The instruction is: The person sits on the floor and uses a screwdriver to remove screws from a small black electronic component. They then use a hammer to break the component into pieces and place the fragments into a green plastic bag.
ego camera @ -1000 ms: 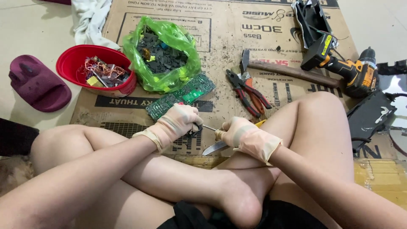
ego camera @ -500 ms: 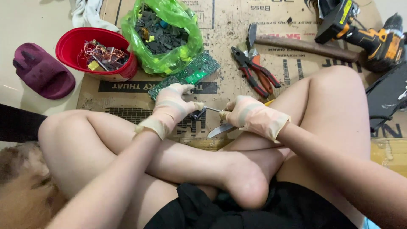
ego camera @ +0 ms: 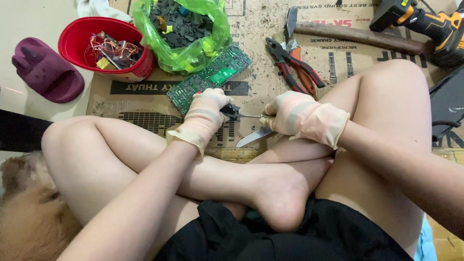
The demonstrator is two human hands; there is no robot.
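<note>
Person seated cross-legged on the floor, both hands gloved in thin pale latex, working over a flattened cardboard sheet.

Left hand: fingers curled and pressed together around a small dark component, held just above the cardboard, near the middle of the scene. Right hand: fingers closed around a thin metal tool whose tip meets the component; what kind of tool, cannot tell. A knife blade juts out low and to the left beneath this hand; whether the hand grips it or it lies on the cardboard, cannot tell.

Just beyond the left hand, a green circuit board lies flat, slanting up to the right. Behind it, a green plastic bag full of dark broken bits. Left of the bag, a red bowl holding copper wire and scraps. Far left, a purple slipper on bare floor.

Right of the board: red-handled pliers, then a hammer with a wooden handle, and a yellow-black cordless drill at the far right corner.
</note>
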